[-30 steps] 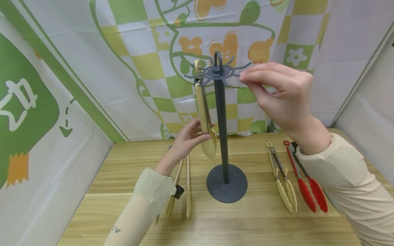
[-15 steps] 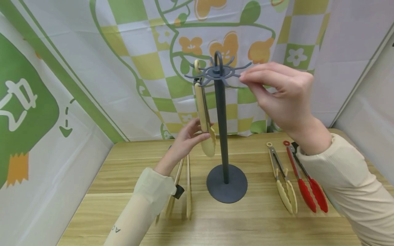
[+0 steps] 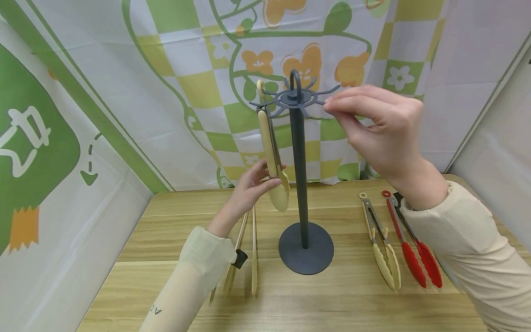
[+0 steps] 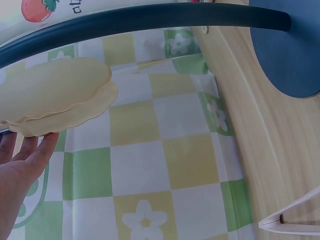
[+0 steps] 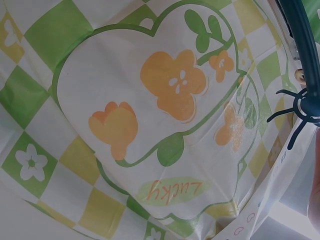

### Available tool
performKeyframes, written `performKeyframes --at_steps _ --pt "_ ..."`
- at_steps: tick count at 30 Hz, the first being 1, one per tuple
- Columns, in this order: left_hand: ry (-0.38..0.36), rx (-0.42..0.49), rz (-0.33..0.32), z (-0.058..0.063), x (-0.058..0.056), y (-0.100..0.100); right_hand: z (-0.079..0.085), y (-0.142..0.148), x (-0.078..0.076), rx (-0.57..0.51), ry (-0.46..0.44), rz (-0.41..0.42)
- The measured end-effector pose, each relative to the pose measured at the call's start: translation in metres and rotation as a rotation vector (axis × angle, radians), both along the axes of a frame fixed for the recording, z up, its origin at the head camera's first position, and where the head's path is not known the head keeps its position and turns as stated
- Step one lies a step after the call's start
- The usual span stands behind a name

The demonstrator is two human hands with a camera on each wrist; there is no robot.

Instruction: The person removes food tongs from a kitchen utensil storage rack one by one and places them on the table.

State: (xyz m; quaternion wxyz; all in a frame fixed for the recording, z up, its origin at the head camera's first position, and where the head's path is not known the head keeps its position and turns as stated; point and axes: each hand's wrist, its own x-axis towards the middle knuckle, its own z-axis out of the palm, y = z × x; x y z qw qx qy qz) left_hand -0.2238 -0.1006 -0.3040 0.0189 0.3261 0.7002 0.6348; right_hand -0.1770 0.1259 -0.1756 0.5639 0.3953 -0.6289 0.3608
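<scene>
In the head view, my left hand (image 3: 254, 182) holds a pair of cream tongs (image 3: 270, 147) upright, gripping the lower handle. Its ring end is up beside the left hooks of a dark hanging rack (image 3: 299, 180); whether the ring is around a hook cannot be told. The scalloped cream tips (image 4: 55, 95) fill the upper left of the left wrist view, over my fingertips. My right hand (image 3: 383, 122) pinches the tip of a hook on the rack's right side. The right wrist view has the hook ring (image 5: 306, 106) at its right edge.
The round base (image 3: 306, 249) stands on a wooden table (image 3: 311, 309). To the right lie another pair of cream tongs (image 3: 379, 244) and red tongs (image 3: 415, 242). Long wooden tongs (image 3: 254, 258) lie at the left, partly under my left forearm. A patterned cloth (image 3: 199, 92) hangs behind.
The upper end of the held tongs has shifted slightly left, away from the rack's centre, and tilts more. My left hand has barely moved, and my right hand keeps its pinch on the hook.
</scene>
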Motion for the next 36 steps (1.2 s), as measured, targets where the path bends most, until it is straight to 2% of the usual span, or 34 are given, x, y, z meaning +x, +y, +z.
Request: performKeyframes --at_steps 12,22,36 --pt "0.011 -0.001 0.059 0.002 -0.001 -0.006 0.000 0.000 0.000 -0.007 0.003 0.002" --pt "-0.029 -0.031 0.118 0.000 -0.001 -0.010 0.000 0.000 0.000 -0.002 0.001 0.012" --pt "-0.013 -0.145 0.266 -0.004 0.001 -0.018 0.001 0.000 0.000 -0.002 0.005 0.001"
